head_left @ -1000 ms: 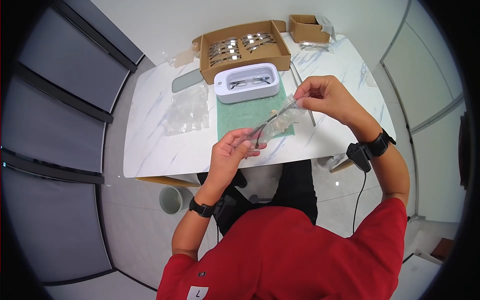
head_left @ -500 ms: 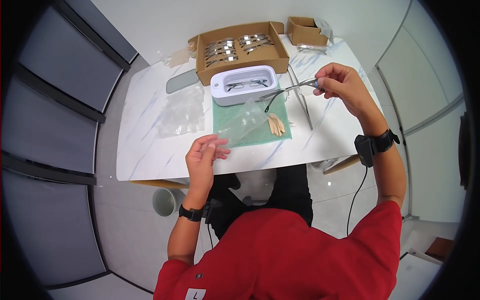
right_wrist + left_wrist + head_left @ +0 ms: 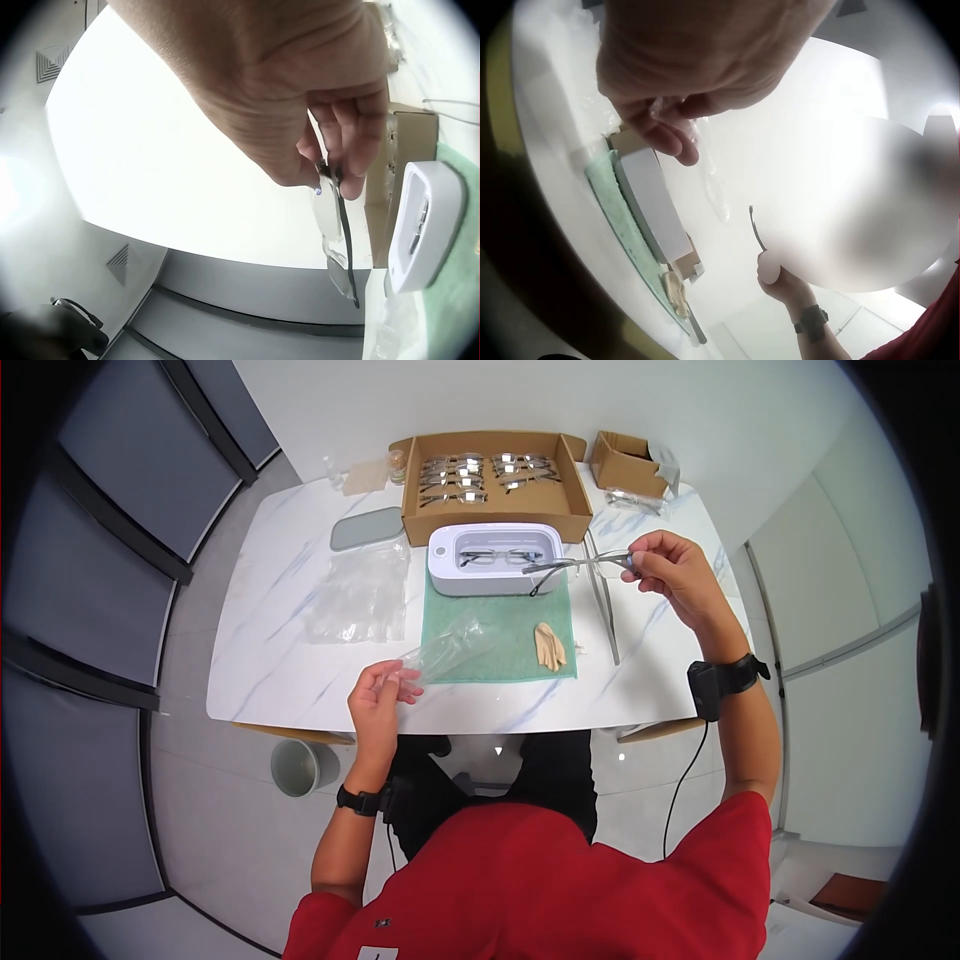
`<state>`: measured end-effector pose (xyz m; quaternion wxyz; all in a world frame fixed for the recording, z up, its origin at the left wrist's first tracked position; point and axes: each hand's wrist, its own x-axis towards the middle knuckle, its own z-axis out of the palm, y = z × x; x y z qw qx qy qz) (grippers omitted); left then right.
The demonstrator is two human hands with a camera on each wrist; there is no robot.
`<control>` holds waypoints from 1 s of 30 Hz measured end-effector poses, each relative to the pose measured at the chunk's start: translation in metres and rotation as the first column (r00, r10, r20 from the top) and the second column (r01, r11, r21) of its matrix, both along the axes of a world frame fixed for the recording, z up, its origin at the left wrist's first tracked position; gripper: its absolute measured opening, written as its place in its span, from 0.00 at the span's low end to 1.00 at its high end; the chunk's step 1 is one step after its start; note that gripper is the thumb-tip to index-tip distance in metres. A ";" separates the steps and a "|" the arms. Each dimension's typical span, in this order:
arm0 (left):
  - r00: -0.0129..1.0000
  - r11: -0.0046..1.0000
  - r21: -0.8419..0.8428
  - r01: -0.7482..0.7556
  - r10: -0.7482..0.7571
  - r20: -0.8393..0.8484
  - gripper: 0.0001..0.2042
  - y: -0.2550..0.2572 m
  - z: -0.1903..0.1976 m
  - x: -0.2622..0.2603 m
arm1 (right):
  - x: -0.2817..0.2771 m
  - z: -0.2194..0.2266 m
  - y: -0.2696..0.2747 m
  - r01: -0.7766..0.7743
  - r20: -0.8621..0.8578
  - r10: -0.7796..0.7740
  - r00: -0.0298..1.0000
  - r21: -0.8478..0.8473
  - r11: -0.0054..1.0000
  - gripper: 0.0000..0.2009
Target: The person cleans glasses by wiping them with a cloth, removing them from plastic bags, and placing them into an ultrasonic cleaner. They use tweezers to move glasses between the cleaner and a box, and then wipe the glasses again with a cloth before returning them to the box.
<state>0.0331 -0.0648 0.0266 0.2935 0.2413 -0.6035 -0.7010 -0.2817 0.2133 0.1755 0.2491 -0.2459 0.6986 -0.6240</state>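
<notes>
In the head view my right hand pinches a pair of eyeglasses by one end of the frame. Their temples point left, over the right side of a white cleaner tub. Another pair of glasses lies inside that tub. My left hand holds a clear plastic bag between thumb and fingers, above the green cloth. The right wrist view shows the held glasses hanging below thumb and fingertips. In the left wrist view the bag dangles from the fingers.
Behind the tub stands a cardboard tray with several glasses. A smaller box and bagged items are at back right. Beige finger cots, long metal tweezers, a grey lid, and flat plastic bags lie around. A bin stands below.
The glasses came out of the plastic bag, drawn rightward by my right hand. My left hand moved left and toward me with the bag. The head view has tilted up.
</notes>
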 end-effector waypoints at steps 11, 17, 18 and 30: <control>0.997 0.998 0.011 -0.057 0.057 0.054 0.08 -0.012 -0.044 -0.002 | -0.090 -0.006 -0.069 0.097 -0.166 -0.080 0.983 0.100 0.990 0.06; 0.995 0.999 -0.010 -0.054 0.054 0.089 0.08 -0.009 -0.037 0.000 | -0.182 -0.035 -0.132 0.103 -0.382 -0.021 0.924 0.196 0.975 0.07; 0.994 0.998 -0.019 -0.055 0.056 0.091 0.07 -0.008 -0.038 0.001 | -0.192 -0.038 -0.143 0.111 -0.405 -0.022 0.914 0.197 0.974 0.07; 0.987 0.996 -0.076 -0.049 0.060 0.149 0.08 -0.005 -0.033 0.003 | -0.265 -0.067 -0.214 0.152 -0.511 0.044 0.859 0.336 0.930 0.06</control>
